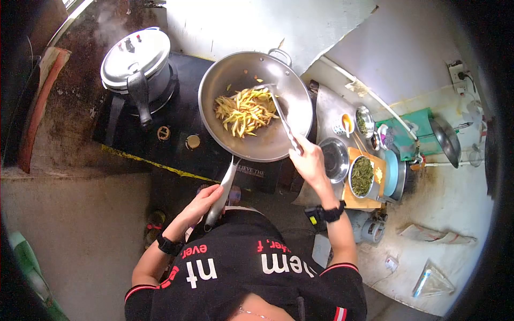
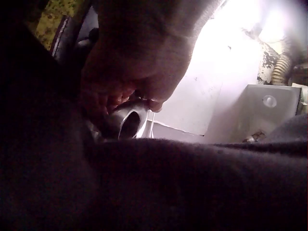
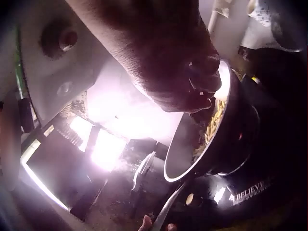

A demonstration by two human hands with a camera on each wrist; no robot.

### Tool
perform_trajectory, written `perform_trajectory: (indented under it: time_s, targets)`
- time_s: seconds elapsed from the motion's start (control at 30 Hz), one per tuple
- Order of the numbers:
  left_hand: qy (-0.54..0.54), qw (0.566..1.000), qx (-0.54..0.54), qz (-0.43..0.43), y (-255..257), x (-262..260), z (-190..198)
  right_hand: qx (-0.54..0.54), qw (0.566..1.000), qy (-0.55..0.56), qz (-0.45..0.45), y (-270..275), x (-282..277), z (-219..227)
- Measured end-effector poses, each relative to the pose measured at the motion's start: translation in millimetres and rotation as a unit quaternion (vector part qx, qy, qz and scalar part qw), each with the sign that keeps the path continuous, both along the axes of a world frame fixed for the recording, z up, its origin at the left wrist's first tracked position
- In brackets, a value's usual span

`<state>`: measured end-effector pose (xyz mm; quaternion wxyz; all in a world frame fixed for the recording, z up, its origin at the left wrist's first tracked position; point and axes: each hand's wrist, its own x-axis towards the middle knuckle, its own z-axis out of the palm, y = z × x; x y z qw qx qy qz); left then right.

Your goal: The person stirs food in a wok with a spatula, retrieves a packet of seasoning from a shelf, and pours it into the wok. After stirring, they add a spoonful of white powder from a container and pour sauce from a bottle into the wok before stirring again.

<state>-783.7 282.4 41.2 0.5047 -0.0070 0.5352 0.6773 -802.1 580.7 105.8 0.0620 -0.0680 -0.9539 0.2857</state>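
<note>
A steel wok sits on the black stove, with pale yellow strips of food heaped in it. My left hand grips the wok's metal handle; the left wrist view shows the fingers wrapped round it near its hollow end. My right hand holds a metal spatula by its handle, the blade down among the strips at their far right side. In the right wrist view the right hand is above the wok's rim, and the spatula is mostly hidden.
A pressure cooker stands on the stove at the left, with some steam above it. At the right, a counter bears a bowl of chopped greens on a wooden board, an empty metal bowl and several small bowls.
</note>
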Motion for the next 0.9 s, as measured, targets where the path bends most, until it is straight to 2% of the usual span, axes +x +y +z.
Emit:
perform_trajectory:
  time_s: [0.1,0.37,0.43,0.6,0.7,0.73,0.9]
  targets:
    - [0.011,1.0,-0.002,-0.009,1,1,-4,0.039,0.999,-0.024,0.017,-1,-14,-12]
    - [0.017,1.0,-0.008,-0.004,-4,3,-9,0.005,0.998,-0.059,0.016,0,39,28]
    - [0.053,0.998,-0.027,0.004,-1,2,-10,0.001,0.997,-0.071,0.012,1,43,31]
    - [0.034,0.999,-0.023,0.0,-3,1,-9,0.059,0.998,-0.038,0.007,8,36,10]
    - [0.045,0.998,-0.034,0.001,-5,2,-9,0.013,1.0,-0.016,-0.022,8,39,22]
    - [0.056,0.997,-0.045,0.004,-5,3,-9,0.028,0.999,-0.011,-0.017,11,41,23]
    - [0.045,0.998,-0.03,0.011,-4,5,-15,0.047,0.997,-0.066,-0.015,14,45,19]
